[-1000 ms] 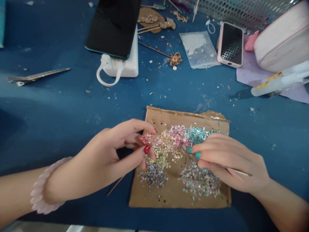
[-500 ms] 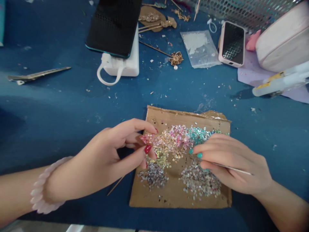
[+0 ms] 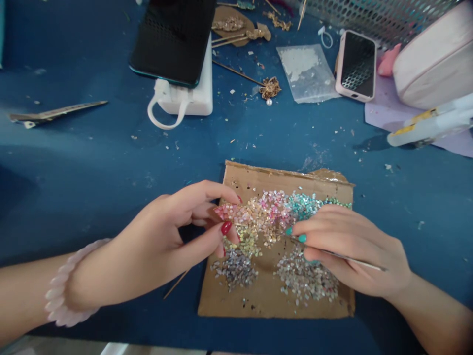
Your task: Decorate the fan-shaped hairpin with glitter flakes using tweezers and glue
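Note:
My left hand (image 3: 173,231) is curled above the left side of a cardboard sheet (image 3: 266,305), thumb and fingertips closed around a small pink-chipped ornament (image 3: 222,213). A thin stick (image 3: 176,285) comes out below the hand, in line with that ornament, like a hairpin's stem; the part between is hidden. My right hand (image 3: 354,249) pinches a thin metal rod-like tool (image 3: 354,258); its tip points left over the chips. Piles of shiny chips cover the cardboard: pink and peach chips (image 3: 264,212), turquoise chips (image 3: 305,204), yellow chips (image 3: 249,241), dark grey chips (image 3: 236,270) and silvery chips (image 3: 306,278).
A black phone (image 3: 173,44) rests on a white power bank (image 3: 205,98). Behind the cardboard lie a gold hairpin (image 3: 269,88), a plastic bag (image 3: 306,74) and a pink-cased phone (image 3: 356,64). A metal clip (image 3: 59,112) lies far left; a white pouch (image 3: 436,59) stands at right.
My right hand has shifted slightly left with the metal tool, whose tip now shows past the fingertips. My left hand and the pink ornament stay nearly in place.

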Demonstrator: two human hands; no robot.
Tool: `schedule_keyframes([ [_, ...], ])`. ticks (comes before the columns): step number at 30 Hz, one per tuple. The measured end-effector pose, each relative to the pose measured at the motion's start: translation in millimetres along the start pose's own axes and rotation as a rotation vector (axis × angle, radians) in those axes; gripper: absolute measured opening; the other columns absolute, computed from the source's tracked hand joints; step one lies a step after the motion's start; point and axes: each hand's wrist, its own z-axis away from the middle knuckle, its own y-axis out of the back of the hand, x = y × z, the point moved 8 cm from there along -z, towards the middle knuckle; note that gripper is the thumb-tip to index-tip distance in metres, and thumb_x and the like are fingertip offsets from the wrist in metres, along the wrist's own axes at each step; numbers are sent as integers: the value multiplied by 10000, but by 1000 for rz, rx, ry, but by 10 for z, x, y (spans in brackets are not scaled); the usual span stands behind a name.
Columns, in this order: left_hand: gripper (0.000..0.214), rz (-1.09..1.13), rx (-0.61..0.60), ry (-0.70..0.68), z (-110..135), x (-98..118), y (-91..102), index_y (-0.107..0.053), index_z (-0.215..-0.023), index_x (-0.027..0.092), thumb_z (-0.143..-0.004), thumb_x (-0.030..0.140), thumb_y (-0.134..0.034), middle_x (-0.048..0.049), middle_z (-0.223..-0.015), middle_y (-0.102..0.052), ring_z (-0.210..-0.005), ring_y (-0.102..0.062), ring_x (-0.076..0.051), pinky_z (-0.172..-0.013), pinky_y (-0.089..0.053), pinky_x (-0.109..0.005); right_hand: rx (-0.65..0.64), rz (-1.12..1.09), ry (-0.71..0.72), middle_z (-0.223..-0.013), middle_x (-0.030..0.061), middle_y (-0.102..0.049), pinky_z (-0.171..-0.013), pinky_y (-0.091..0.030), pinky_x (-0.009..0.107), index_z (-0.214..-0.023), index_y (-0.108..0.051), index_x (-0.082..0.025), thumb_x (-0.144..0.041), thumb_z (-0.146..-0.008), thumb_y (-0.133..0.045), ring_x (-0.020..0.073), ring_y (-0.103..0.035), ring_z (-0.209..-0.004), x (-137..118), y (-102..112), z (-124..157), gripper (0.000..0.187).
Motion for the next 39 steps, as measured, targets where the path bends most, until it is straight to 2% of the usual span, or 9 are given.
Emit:
schedule_keyframes([
  [4, 438, -15, -3, 8, 5, -9, -5, -481, -1113, 382, -729, 186, -557, 92, -672, -663, -577, -671, -137, -536, -573, -181, -10, 5, -20, -767, 60, -704, -739, -526, 276, -826, -574, -147, -165, -856, -553, 112, -659, -713, 8, 17, 4, 41],
  [18, 451, -61, 25, -69, 5, 22, 3, -474, -1117, 408, -739, 165, -517, 135, -669, -654, -556, -668, -114, -517, -564, -156, -23, 12, -36, -774, 55, -703, -724, -521, 261, -809, -581, -144, -184, -855, -558, 107, -655, -732, 41, -17, -14, 65],
  [29, 420, -47, 24, -64, 0, 32, 7, -472, -1090, 384, -738, 158, -515, 111, -679, -661, -549, -664, -117, -502, -565, -153, -26, -10, -30, -749, 54, -700, -733, -523, 271, -797, -577, -144, -178, -865, -542, 103, -649, -692, 33, -15, -5, 84],
  [39, 392, -22, 25, -42, -2, 23, 3, -489, -1083, 352, -758, 135, -513, 101, -673, -659, -561, -666, -116, -507, -569, -167, -4, 77, -1, -769, 34, -704, -729, -535, 268, -829, -569, -169, -181, -844, -575, 106, -658, -711, -14, -18, 9, 20],
])
